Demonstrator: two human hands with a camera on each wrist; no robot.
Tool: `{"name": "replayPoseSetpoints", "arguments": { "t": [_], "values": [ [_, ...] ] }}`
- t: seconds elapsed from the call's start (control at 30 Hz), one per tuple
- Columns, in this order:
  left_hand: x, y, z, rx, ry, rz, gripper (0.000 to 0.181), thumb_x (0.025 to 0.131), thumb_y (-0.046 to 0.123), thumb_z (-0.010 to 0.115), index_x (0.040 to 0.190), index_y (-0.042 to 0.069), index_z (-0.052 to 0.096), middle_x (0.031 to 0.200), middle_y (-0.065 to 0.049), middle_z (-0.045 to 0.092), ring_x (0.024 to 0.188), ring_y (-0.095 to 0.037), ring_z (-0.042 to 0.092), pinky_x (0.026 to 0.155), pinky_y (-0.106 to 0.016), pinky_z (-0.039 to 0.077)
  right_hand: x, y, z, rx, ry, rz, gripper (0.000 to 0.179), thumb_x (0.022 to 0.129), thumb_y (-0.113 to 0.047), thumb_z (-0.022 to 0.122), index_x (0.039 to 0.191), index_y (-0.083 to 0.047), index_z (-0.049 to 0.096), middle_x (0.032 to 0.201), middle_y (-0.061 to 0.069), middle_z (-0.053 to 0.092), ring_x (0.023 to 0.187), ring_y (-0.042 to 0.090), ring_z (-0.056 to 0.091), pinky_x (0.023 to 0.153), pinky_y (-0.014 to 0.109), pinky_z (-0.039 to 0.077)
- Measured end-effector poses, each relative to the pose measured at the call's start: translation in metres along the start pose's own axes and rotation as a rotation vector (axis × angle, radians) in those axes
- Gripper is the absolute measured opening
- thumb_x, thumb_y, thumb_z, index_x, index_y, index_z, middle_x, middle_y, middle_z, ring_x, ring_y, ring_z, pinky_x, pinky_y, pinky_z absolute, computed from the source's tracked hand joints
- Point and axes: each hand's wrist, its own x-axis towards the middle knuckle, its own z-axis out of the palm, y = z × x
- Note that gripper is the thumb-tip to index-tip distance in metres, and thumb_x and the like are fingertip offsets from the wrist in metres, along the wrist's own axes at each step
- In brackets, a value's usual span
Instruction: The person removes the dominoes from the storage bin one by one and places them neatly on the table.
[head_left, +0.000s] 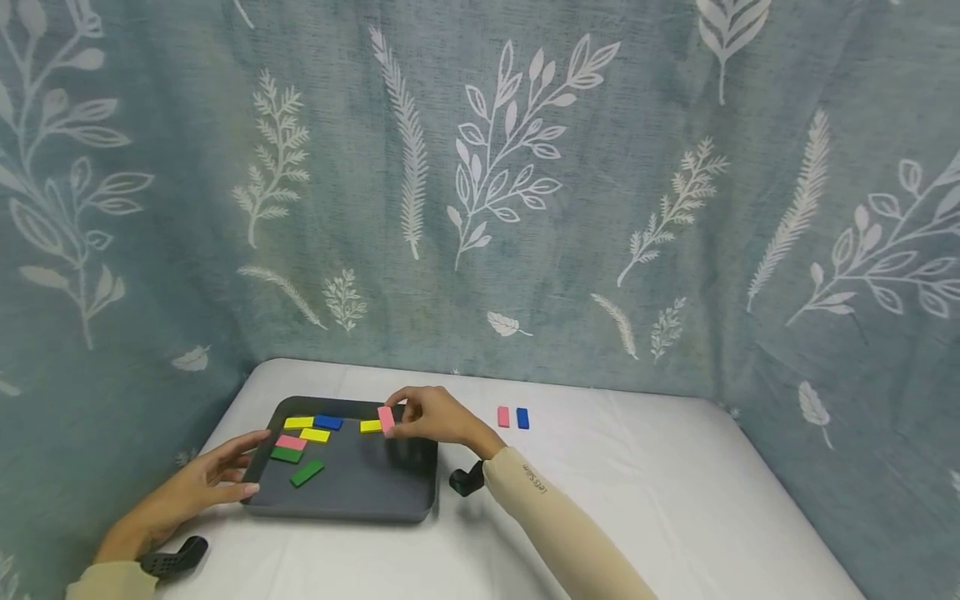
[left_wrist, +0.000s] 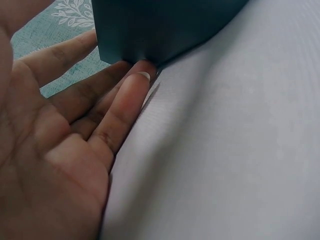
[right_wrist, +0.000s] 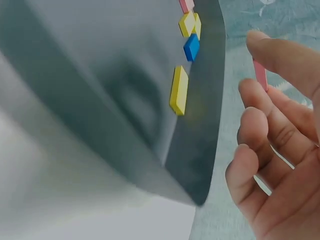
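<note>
Between thumb and fingers, my right hand (head_left: 438, 416) pinches a small pink block (head_left: 386, 421), held above the far right part of a dark grey tray (head_left: 348, 497). A yellow block (head_left: 371, 427) lies in the tray just behind it. My left hand (head_left: 197, 486) rests against the tray's left side, its fingers fairly straight; in the left wrist view its fingertips (left_wrist: 135, 87) touch the tray's outer wall (left_wrist: 150, 35). Towards the tray's left lie two more yellow blocks (head_left: 315, 436), a blue block (head_left: 327, 422), another pink block (head_left: 291, 442) and two green blocks (head_left: 307, 473).
On the white-covered table (head_left: 600, 500), right of the tray, a pink block (head_left: 503, 417) and a blue block (head_left: 522, 418) stand side by side. A leaf-patterned curtain (head_left: 525, 292) hangs behind the table and along its sides.
</note>
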Motion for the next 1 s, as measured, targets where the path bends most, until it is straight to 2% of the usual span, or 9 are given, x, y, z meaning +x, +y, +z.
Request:
{"name": "replayPoseSetpoints", "arguments": {
  "t": [0.3, 0.43, 0.53, 0.7, 1.0],
  "values": [
    [-0.001, 0.003, 0.003, 0.015, 0.025, -0.055, 0.091, 0.093, 0.029, 0.078, 0.164, 0.017, 0.023, 0.162, -0.024, 0.028, 0.136, -0.045, 0.037, 0.095, -0.062, 0.042, -0.027, 0.018, -0.020, -0.020, 0.057, 0.068, 0.046, 0.089, -0.037, 0.083, 0.129, -0.019, 0.068, 0.079, -0.006, 0.068, 0.072, 0.010, 0.062, 0.068, 0.026, 0.051],
    [-0.001, 0.003, 0.002, 0.008, 0.027, -0.044, 0.089, 0.094, 0.029, 0.077, 0.164, 0.016, 0.024, 0.160, -0.024, 0.031, 0.135, -0.044, 0.038, 0.095, -0.060, 0.043, -0.040, 0.026, -0.030, -0.037, 0.069, 0.080, 0.047, 0.089, -0.036, 0.083, 0.129, -0.019, 0.067, 0.080, -0.006, 0.068, 0.074, 0.011, 0.063, 0.069, 0.028, 0.052],
    [-0.002, 0.002, 0.001, -0.004, 0.002, -0.016, 0.085, 0.097, 0.027, 0.074, 0.164, 0.017, 0.023, 0.161, -0.023, 0.029, 0.136, -0.044, 0.035, 0.096, -0.059, 0.042, -0.049, 0.031, -0.038, -0.043, 0.085, 0.077, 0.046, 0.089, -0.034, 0.083, 0.129, -0.018, 0.067, 0.080, -0.005, 0.068, 0.072, 0.011, 0.062, 0.068, 0.028, 0.051],
    [-0.004, 0.002, -0.001, -0.024, -0.022, -0.007, 0.080, 0.099, 0.026, 0.070, 0.164, 0.021, 0.024, 0.161, -0.019, 0.030, 0.137, -0.041, 0.034, 0.098, -0.058, 0.041, -0.064, 0.040, -0.051, -0.023, 0.133, 0.084, 0.045, 0.088, -0.033, 0.083, 0.127, -0.018, 0.068, 0.078, -0.004, 0.067, 0.066, 0.011, 0.059, 0.065, 0.028, 0.049],
    [-0.008, 0.005, -0.001, -0.027, -0.027, 0.011, 0.077, 0.100, 0.025, 0.068, 0.164, 0.021, 0.025, 0.157, -0.020, 0.038, 0.132, -0.035, 0.041, 0.097, -0.055, 0.043, -0.087, 0.055, -0.066, 0.005, 0.187, 0.131, 0.044, 0.090, -0.032, 0.082, 0.129, -0.020, 0.068, 0.079, -0.003, 0.067, 0.064, 0.013, 0.056, 0.061, 0.028, 0.047]
  ]
}}
